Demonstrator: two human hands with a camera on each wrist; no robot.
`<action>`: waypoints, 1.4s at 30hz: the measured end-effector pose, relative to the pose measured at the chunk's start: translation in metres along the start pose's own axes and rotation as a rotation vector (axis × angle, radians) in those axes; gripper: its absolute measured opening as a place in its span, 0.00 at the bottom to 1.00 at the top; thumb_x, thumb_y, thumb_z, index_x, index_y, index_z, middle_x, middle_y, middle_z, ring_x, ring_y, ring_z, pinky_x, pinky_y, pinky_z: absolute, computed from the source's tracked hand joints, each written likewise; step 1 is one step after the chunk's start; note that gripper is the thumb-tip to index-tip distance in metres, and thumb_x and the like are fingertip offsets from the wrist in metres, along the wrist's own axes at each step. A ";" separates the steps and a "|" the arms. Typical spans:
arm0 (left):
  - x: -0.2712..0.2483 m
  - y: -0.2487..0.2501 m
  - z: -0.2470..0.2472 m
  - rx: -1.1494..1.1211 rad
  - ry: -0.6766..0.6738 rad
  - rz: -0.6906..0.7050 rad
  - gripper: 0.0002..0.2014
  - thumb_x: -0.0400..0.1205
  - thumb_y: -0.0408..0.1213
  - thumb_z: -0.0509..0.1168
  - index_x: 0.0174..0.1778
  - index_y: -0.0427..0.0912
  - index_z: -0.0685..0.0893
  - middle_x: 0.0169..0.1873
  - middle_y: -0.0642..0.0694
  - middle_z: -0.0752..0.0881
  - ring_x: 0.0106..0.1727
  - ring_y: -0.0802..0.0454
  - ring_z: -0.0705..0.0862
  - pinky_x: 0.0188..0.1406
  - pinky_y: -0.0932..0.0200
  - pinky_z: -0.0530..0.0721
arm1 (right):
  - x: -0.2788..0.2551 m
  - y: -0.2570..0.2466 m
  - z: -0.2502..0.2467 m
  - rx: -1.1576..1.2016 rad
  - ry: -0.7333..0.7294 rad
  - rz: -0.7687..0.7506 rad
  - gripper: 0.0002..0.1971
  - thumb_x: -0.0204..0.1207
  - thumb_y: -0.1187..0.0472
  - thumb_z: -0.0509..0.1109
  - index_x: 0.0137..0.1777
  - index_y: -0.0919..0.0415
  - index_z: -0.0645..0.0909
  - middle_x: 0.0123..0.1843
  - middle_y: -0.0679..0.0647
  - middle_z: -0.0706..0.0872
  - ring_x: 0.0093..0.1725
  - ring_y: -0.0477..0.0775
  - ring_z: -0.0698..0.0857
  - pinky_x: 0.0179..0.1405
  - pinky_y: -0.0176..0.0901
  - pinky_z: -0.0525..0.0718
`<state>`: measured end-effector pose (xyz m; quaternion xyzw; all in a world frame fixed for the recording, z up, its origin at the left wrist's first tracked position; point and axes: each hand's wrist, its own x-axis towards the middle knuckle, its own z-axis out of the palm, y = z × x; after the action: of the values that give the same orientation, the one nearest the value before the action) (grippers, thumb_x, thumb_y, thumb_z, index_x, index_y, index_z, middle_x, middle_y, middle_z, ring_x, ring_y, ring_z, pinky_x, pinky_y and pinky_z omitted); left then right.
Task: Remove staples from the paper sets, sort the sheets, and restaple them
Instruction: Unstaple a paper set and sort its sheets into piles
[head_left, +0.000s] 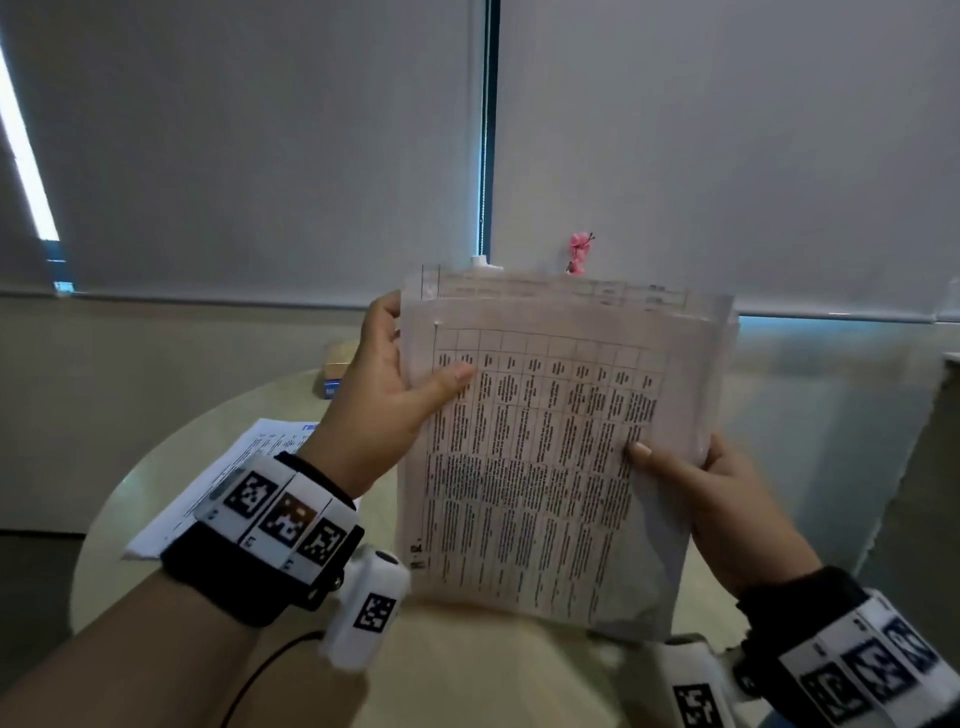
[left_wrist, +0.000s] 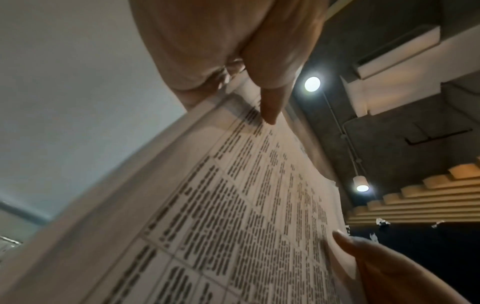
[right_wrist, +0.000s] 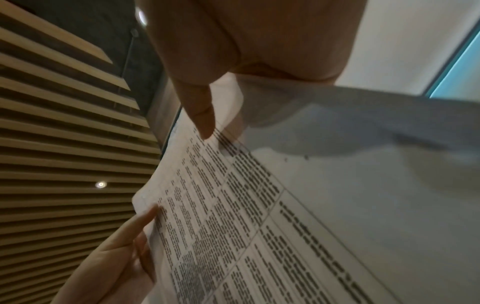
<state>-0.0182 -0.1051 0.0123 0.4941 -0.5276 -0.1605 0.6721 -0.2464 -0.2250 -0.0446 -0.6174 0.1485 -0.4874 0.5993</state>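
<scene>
I hold a stack of printed sheets (head_left: 545, 457) upright above the round table, its front page covered with a ruled table of text. My left hand (head_left: 395, 384) grips the stack's upper left edge, thumb on the front and fingers behind. My right hand (head_left: 691, 478) grips the right edge lower down, thumb tip pressed on the front page. Several sheets behind stick up unevenly at the top. The left wrist view shows my left thumb (left_wrist: 270, 107) on the paper stack (left_wrist: 233, 216). In the right wrist view my right thumb (right_wrist: 202, 115) presses the same stack (right_wrist: 259, 226).
Another printed paper set (head_left: 234, 467) lies flat on the beige round table (head_left: 467, 675) at the left. A small box (head_left: 335, 371) sits at the table's far edge. Pink flowers (head_left: 579, 252) show behind the stack, before the window blinds.
</scene>
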 end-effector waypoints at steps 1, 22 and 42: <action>-0.002 -0.001 -0.001 0.003 -0.006 0.001 0.31 0.76 0.29 0.71 0.72 0.45 0.65 0.59 0.41 0.85 0.56 0.48 0.89 0.48 0.54 0.90 | -0.001 -0.001 0.001 -0.009 0.006 0.000 0.29 0.54 0.51 0.84 0.55 0.62 0.85 0.53 0.59 0.91 0.52 0.59 0.90 0.44 0.43 0.88; -0.012 0.010 0.005 -0.127 -0.023 -0.045 0.14 0.76 0.34 0.68 0.57 0.36 0.83 0.51 0.35 0.90 0.52 0.40 0.90 0.52 0.42 0.89 | -0.001 -0.021 0.011 -0.019 -0.019 -0.007 0.28 0.60 0.58 0.77 0.61 0.69 0.82 0.54 0.63 0.90 0.54 0.63 0.89 0.51 0.53 0.88; -0.019 -0.008 0.015 -0.156 0.022 -0.057 0.13 0.87 0.36 0.56 0.50 0.47 0.87 0.48 0.39 0.92 0.52 0.42 0.91 0.50 0.42 0.90 | -0.005 -0.020 0.005 -0.096 -0.033 0.012 0.39 0.48 0.45 0.86 0.59 0.67 0.83 0.54 0.64 0.90 0.53 0.65 0.89 0.50 0.57 0.88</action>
<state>-0.0364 -0.1028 -0.0056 0.4570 -0.4916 -0.2149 0.7095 -0.2531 -0.2135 -0.0278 -0.6526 0.1655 -0.4659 0.5742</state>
